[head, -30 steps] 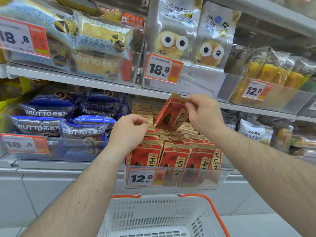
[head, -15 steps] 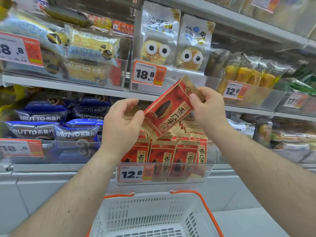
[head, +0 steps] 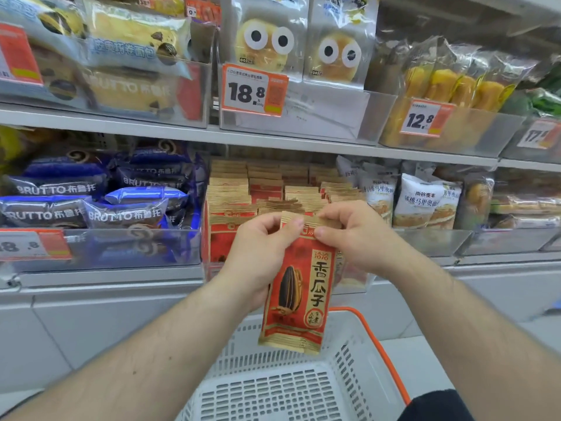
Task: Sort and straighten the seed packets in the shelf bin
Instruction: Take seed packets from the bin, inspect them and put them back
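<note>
A red and tan sunflower seed packet [head: 299,296] hangs upright in front of the shelf bin, face toward me. My left hand [head: 261,253] pinches its top left corner and my right hand [head: 352,235] pinches its top right corner. Behind them the clear shelf bin [head: 209,268] holds several rows of matching seed packets [head: 267,189], their tan top edges showing. My hands and the held packet hide the bin's front and its price tag.
Blue Brutto cake packs [head: 91,208] fill the bin to the left, white pastry bags [head: 425,202] the bin to the right. An upper shelf [head: 182,132] carries bread bins and price tags. A white basket with an orange handle [head: 303,390] sits below my hands.
The packet came out of the bin tilted in my right hand, then my left hand took hold too. It has dropped lower and turned upright, held by both top corners.
</note>
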Demonstrator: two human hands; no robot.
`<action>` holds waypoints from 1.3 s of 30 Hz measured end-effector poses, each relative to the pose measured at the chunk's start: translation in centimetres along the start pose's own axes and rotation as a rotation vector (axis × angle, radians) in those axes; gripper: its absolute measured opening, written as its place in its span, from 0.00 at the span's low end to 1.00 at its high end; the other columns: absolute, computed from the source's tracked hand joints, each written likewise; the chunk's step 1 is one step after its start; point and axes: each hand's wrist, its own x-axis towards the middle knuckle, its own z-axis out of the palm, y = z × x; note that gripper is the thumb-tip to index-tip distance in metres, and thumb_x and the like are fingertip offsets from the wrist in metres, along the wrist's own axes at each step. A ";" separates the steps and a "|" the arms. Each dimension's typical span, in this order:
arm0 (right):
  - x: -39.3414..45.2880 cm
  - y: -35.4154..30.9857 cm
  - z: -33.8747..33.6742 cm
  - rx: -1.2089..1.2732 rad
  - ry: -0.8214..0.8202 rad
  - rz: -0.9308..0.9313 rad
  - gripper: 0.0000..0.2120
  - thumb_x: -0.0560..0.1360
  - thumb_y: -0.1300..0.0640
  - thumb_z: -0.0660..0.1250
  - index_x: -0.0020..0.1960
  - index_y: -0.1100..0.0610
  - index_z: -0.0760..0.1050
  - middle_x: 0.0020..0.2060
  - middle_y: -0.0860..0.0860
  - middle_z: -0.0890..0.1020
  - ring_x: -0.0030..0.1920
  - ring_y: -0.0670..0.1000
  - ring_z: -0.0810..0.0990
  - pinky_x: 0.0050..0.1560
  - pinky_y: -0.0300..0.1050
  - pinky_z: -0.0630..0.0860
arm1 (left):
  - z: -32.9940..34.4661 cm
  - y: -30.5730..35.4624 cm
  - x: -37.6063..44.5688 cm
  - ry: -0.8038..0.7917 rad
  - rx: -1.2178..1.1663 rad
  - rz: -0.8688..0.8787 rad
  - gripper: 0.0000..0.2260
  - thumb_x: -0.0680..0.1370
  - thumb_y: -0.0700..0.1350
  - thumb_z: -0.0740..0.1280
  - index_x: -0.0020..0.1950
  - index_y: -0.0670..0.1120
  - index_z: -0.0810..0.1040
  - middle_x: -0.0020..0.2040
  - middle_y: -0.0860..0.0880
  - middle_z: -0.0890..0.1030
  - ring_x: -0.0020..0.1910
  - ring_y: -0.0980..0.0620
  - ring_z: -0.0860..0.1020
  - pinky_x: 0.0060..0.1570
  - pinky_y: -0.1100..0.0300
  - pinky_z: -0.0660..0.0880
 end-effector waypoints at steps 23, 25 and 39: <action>-6.7 8.4 4.1 0.711 0.440 0.384 0.13 0.79 0.58 0.66 0.40 0.63 0.82 0.37 0.61 0.84 0.35 0.53 0.83 0.35 0.45 0.80 | 0.3 -6.7 1.1 -0.147 0.333 -0.149 0.11 0.71 0.49 0.69 0.47 0.45 0.86 0.41 0.47 0.87 0.39 0.55 0.83 0.44 0.58 0.78; -6.9 8.6 4.1 0.793 0.458 0.443 0.12 0.79 0.59 0.66 0.40 0.62 0.81 0.35 0.58 0.84 0.33 0.51 0.83 0.32 0.41 0.80 | 0.4 -7.4 1.1 -0.158 0.370 -0.089 0.11 0.70 0.48 0.69 0.48 0.46 0.86 0.43 0.46 0.87 0.42 0.53 0.84 0.49 0.55 0.78; -6.6 9.8 4.0 0.803 0.436 0.531 0.11 0.80 0.55 0.66 0.43 0.59 0.82 0.42 0.60 0.86 0.42 0.59 0.86 0.43 0.54 0.83 | 0.4 -8.5 1.3 -0.228 0.436 -0.229 0.14 0.68 0.46 0.72 0.51 0.43 0.85 0.46 0.45 0.87 0.44 0.49 0.85 0.43 0.60 0.82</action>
